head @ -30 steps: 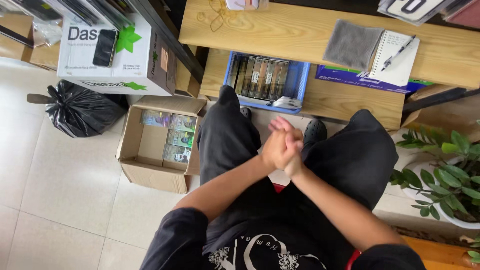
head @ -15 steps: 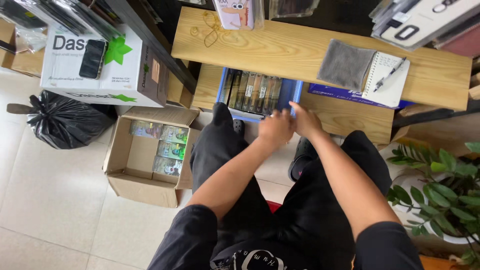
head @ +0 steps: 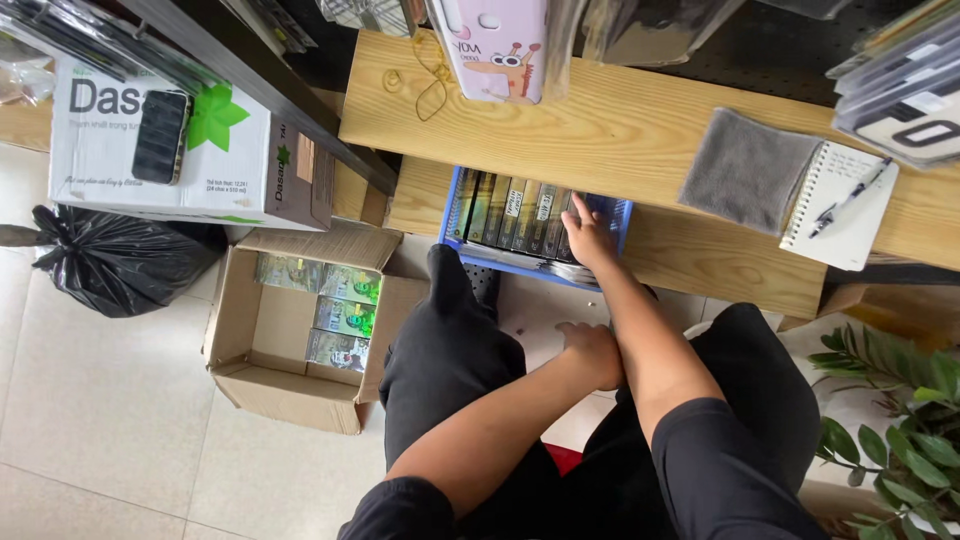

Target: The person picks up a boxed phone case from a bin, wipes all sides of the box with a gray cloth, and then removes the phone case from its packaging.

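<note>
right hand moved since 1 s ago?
Yes. The right hand left the left hand above the lap and went forward into the blue basket on the lower wooden shelf.

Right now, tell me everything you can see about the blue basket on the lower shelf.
The blue basket looks like slatted plastic, rectangular and open-topped. It sits on the lower wooden shelf, its front edge overhanging. A row of slim packs stands inside on edge. The right hand reaches in, fingers on the packs.

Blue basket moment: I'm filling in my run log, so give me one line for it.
right hand: reaching into blue basket, on boxes | left hand: empty, between knees
</note>
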